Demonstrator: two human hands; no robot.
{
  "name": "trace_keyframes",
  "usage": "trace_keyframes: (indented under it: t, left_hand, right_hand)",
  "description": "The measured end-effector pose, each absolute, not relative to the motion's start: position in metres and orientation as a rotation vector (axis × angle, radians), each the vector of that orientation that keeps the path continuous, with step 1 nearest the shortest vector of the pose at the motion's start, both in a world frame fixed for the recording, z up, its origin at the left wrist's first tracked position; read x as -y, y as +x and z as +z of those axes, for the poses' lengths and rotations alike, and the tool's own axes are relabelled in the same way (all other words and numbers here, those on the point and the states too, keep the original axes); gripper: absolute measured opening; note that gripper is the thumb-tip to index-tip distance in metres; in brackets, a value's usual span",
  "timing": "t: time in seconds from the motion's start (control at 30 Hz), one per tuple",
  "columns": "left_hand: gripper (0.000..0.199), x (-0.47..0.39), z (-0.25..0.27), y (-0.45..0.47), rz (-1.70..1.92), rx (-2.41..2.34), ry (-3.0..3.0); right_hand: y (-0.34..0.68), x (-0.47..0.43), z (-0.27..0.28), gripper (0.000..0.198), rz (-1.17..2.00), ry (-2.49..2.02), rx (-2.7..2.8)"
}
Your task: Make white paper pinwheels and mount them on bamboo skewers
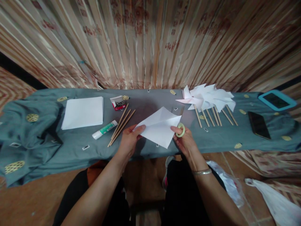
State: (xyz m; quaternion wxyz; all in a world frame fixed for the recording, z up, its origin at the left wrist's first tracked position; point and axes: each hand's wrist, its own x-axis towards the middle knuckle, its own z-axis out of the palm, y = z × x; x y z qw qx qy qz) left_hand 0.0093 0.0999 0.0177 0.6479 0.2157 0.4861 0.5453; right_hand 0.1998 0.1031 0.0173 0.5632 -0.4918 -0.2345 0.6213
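A creased white sheet of paper is held above the cloth-covered table, one corner pointing toward me. My left hand pinches its left corner between thumb and fingers. At the right edge, my right hand is closed on pale green-handled scissors, its thumb also touching the paper. The blades stick up behind the sheet and are partly hidden. Left of the paper lie several thin wooden sticks and a white and green glue stick.
A stack of white paper lies at the left. Near it stands an open red box of small dark pieces. Several paper pinwheels on sticks lie back right. A dark phone and a blue-framed tablet sit far right.
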Motion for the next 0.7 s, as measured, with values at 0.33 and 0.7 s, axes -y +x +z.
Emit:
trace_keyframes:
  t: [0.33,0.7]
  left_hand:
    - [0.032,-0.094,0.026,0.031,1.211,-0.909,0.328]
    - [0.027,-0.097,0.031,0.026,1.319,-1.038,0.277]
  right_hand:
    - [0.185,-0.108,0.009,0.029,1.452,-1.106,0.509]
    - [0.182,-0.101,0.005,0.027,1.462,-1.099,0.754]
